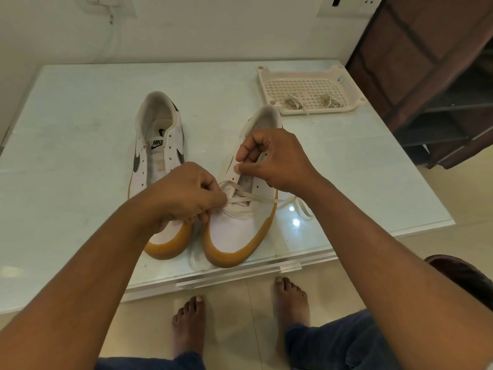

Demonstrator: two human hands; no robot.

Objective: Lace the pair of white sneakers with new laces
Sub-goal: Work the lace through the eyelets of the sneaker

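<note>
Two white sneakers with tan soles stand side by side on the table, toes toward me. The left sneaker (157, 145) has bare eyelets and no lace. The right sneaker (234, 233) carries a white lace (250, 196) crossed through its lowest eyelets, with loose ends trailing off to the right and under the toe. My left hand (184, 196) pinches the lace at the shoe's left eyelet row. My right hand (274, 158) pinches a lace end above the tongue, at the shoe's left eyelet row further up.
A cream plastic tray (344, 84) at the table's back right holds two bundled laces (293, 102), one end hanging over its rim. The glass table's front edge (240, 276) is close to my bare feet. A dark wooden shelf (440, 76) stands at the right.
</note>
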